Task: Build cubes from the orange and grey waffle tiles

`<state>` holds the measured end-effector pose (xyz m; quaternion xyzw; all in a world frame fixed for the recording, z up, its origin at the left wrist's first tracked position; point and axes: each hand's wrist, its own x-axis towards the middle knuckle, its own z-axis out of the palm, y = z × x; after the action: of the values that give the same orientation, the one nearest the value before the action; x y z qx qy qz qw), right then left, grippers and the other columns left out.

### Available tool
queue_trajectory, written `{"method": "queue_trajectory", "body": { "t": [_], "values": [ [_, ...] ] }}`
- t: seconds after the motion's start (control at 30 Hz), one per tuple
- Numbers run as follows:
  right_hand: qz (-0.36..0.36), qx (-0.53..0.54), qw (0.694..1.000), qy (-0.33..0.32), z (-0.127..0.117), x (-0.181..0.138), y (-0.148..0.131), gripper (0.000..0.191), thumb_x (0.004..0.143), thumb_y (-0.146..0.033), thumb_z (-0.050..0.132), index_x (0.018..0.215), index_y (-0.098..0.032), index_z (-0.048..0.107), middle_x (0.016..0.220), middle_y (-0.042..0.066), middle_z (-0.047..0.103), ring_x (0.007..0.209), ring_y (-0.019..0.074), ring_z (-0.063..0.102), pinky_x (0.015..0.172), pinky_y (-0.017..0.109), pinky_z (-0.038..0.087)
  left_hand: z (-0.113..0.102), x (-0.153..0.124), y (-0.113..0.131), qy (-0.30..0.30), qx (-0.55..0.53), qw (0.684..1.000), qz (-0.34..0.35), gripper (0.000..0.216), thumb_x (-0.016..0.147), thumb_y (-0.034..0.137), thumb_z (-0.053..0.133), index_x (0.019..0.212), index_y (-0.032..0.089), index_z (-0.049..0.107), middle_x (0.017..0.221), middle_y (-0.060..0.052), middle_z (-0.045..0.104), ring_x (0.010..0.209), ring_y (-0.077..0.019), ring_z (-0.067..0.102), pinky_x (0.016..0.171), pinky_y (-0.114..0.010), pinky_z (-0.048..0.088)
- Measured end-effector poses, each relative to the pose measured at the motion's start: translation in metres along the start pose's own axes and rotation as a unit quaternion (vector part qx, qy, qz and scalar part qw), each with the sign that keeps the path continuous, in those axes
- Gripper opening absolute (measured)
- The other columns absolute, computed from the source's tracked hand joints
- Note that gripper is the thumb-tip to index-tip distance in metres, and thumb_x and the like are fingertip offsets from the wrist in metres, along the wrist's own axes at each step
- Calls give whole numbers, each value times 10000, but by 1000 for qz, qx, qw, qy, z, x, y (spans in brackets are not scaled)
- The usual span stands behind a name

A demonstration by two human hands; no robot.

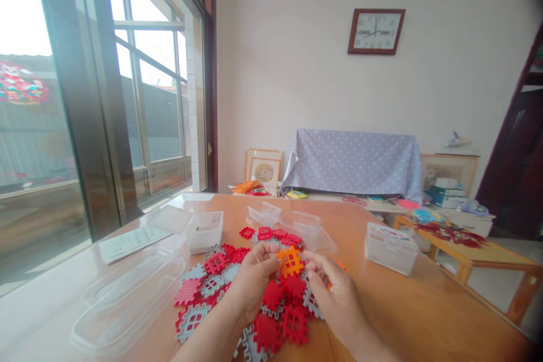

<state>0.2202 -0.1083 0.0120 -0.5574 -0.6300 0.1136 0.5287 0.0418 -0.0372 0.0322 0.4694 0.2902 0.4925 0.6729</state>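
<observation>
here the orange tile (291, 261) is pinched at its near edge by the left hand (254, 274), just above the pile of red and grey tiles (212, 283) on the bench (424, 317). the right hand (339, 294) is curled at the opposite edge; whether it grips cannot be told. the tile is probably best kept level, with its slots squared to a neighbour's.

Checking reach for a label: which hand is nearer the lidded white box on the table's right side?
Right. The right hand is just left of the white box, by the orange tile; the left hand is farther left, across that tile.
</observation>
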Motion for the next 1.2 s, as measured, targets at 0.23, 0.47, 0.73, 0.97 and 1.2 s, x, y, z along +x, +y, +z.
{"method": "queue_trajectory", "body": {
  "t": [0.23,0.47,0.73,0.97,1.2],
  "values": [
    [-75,-77,994,-33,-8,3,-8,629,799,-220,635,1410,-321,526,1447,58,538,1339,270,501,1136,446,429,1,0,1,-38,14,999,-32,376,616,240,813,926,180,609,779,1,620,640,-100,551,597,-222,381],
    [-77,-72,993,-56,-17,5,-8,490,790,-224,654,1274,-303,647,1348,52,625,1264,254,560,1115,427,435,8,-5,1,-52,4,997,-62,372,650,287,825,943,184,619,828,-3,642,680,-107,588,638,-230,428],
    [97,-26,995,26,-75,27,34,463,778,-395,682,1214,-239,697,1295,80,681,1222,293,592,1061,453,433,-7,4,7,-9,77,997,-23,344,711,392,804,930,185,638,862,-33,685,749,-138,633,701,-239,454],
    [165,-28,986,-19,-83,25,57,463,733,-354,719,1177,-222,721,1266,78,703,1236,301,596,1118,468,369,-18,8,9,6,137,990,-18,315,751,447,766,875,188,637,837,-34,705,752,-133,628,677,-221,438],
    [177,-21,982,-54,-83,22,64,490,707,-336,748,1177,-205,711,1233,79,715,1189,299,624,1104,465,384,-18,7,12,6,159,987,-3,285,762,428,748,857,185,633,802,-34,690,716,-132,605,643,-221,425]
  ]
}}
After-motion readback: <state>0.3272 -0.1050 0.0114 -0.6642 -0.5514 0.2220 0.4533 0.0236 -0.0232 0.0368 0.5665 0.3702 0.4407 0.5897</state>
